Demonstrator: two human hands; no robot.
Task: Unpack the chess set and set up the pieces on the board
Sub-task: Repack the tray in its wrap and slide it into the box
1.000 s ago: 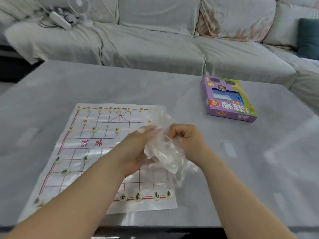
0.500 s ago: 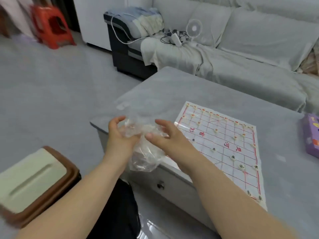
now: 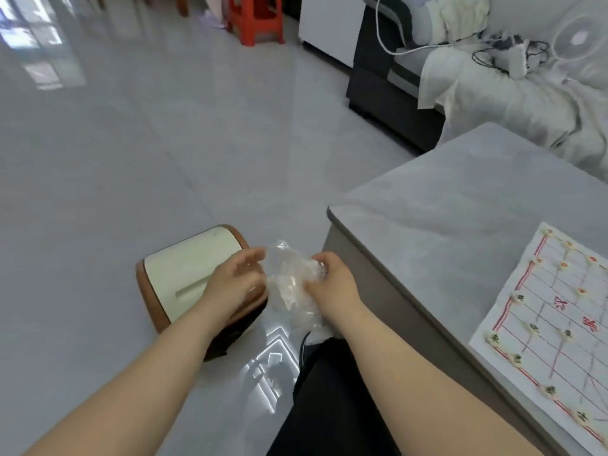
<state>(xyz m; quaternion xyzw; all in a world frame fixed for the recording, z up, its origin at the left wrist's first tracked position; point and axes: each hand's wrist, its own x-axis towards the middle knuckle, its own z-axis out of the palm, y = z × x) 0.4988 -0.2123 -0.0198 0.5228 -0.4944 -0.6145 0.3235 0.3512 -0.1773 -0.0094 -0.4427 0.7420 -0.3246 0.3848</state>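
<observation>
while the left hand (image 3: 235, 284) and right hand (image 3: 332, 286) each pinch it with curled fingers, the crumpled clear plastic bag (image 3: 291, 284) hangs above the floor (image 3: 131, 159), between the cream-lidded brown bin (image 3: 184, 274) and the grey surface (image 3: 460, 209). likely light, limp and slippery; grip bunched folds.

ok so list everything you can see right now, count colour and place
xiangqi board sheet: one, white with red lines, on the table, cut off at right
xiangqi pieces: over ten showing, cream discs, on the board's lines
plastic bag: one, clear, crumpled, between the hands, off the table
table: one, grey, right
bin: one, brown with cream lid, on the floor left of the table
stool: one, red, far floor
sofa: one, pale cover, dark base, behind the table
fan: one, white, on the sofa
cables: dark tangle, on the sofa
trouser leg: one, black, bottom centre
left hand: holds the bag's left side
right hand: pinches its right side
</observation>
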